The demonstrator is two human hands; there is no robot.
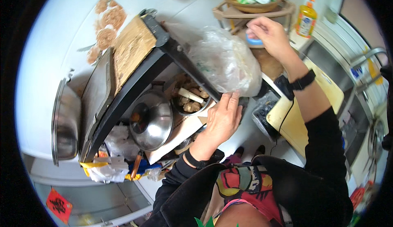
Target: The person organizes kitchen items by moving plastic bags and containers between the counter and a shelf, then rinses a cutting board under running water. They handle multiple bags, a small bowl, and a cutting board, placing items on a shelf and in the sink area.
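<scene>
My left hand (223, 118) has its fingers stretched out, their tips touching the lower edge of a clear plastic bag (228, 63). The crumpled bag hangs at the side of a black shelf frame (196, 70); its contents are hard to make out. Further up to the right, my right hand (267, 36) is raised with curled fingers. A light blue round object (254, 41) shows just below them, partly hidden; whether the fingers touch it cannot be told.
Inside the shelf are a steel lid (152, 121) and a pot (196, 114) holding brown knobbly pieces. A wooden board (135, 49) and a steel basin (66, 119) are on top. A yellow cutting board (296, 113), sink (322, 61) and soap bottle (306, 18) are at right.
</scene>
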